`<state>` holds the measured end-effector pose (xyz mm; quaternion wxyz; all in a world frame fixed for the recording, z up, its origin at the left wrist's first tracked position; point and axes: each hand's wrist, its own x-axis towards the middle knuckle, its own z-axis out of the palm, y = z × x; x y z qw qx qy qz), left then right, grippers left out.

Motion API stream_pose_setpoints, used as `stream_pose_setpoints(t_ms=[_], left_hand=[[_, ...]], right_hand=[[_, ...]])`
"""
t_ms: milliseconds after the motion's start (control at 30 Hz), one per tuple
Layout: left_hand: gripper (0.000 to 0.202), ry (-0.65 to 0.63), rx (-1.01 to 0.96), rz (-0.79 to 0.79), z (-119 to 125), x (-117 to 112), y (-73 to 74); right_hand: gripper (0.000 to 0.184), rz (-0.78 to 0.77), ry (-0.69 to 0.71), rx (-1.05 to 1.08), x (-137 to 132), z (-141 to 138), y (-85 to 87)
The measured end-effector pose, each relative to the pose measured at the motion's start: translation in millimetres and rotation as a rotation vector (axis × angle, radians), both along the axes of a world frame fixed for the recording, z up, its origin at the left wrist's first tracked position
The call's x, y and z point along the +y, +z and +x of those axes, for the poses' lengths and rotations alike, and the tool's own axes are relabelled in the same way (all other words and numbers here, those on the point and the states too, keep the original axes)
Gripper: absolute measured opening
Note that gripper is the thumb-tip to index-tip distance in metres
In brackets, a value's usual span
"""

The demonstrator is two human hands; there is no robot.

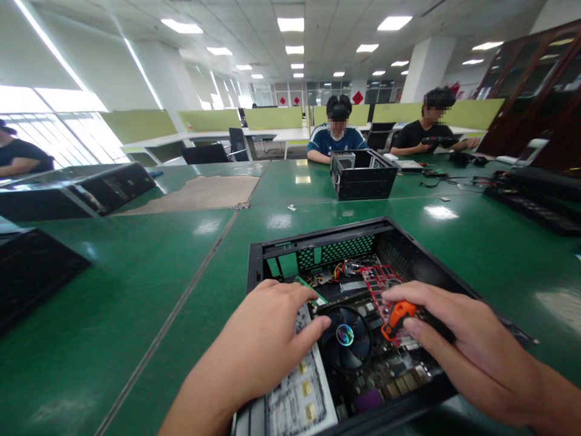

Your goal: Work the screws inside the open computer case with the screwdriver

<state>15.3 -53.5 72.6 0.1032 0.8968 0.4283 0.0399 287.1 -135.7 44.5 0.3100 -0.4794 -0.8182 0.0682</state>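
Sideways lies the held tool (400, 318) (orange end (392, 327) leftward).

Case (327, 239) lies near on green table (149, 260). Left hand (279, 321) lies over metal box (297, 402) at case's left, fingers loosely bent, thumb by fan (345, 336). Right hand (467, 333) grips orange tool (399, 315) above red board (374, 283); tip hidden. Second case (363, 181) stands far, person in blue (338, 142) behind. Far right, person in black (420, 136) holds dark tool (436, 140). Dark cases (113, 188) lie left.
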Motion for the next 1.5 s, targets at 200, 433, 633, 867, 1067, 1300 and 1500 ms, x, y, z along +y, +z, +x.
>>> stream_pose_setpoints(t_ms=[200, 433, 633, 867, 1067, 1300, 1500], left_hand=[[0.039, -0.008, -0.013, 0.016, 0.4, 1.3, -1.1], [0.04, -0.013, -0.012, 0.019, 0.9, -0.1, 1.3], [0.039, -0.024, -0.01, 0.021, 0.4, -0.7, 1.3], [0.035, -0.037, -0.034, 0.021, -0.8, -1.0, 1.8], [0.039, -0.046, -0.039, 0.035, -0.3, -0.5, 1.4], [0.042, -0.059, -0.02, 0.039, 0.4, -1.2, 2.7], [0.041, -0.049, -0.037, 0.04, 0.3, -1.4, 3.4]], right_hand=[[0.022, 0.068, 0.012, 0.029, 1.6, -6.7, -2.0], [0.035, -0.017, 0.084, -0.014, -0.8, -2.6, 3.3], [0.036, 0.05, 0.02, 0.041, -12.3, -26.5, 17.8], [0.038, 0.023, 0.106, 0.105, -1.2, -48.3, 21.8], [0.035, 0.044, 0.125, 0.1, 1.7, -49.5, 22.8], [0.036, 0.021, 0.155, 0.113, 1.1, -50.0, 18.5], [0.032, -0.02, 0.182, 0.147, -0.5, -49.8, 12.4]])
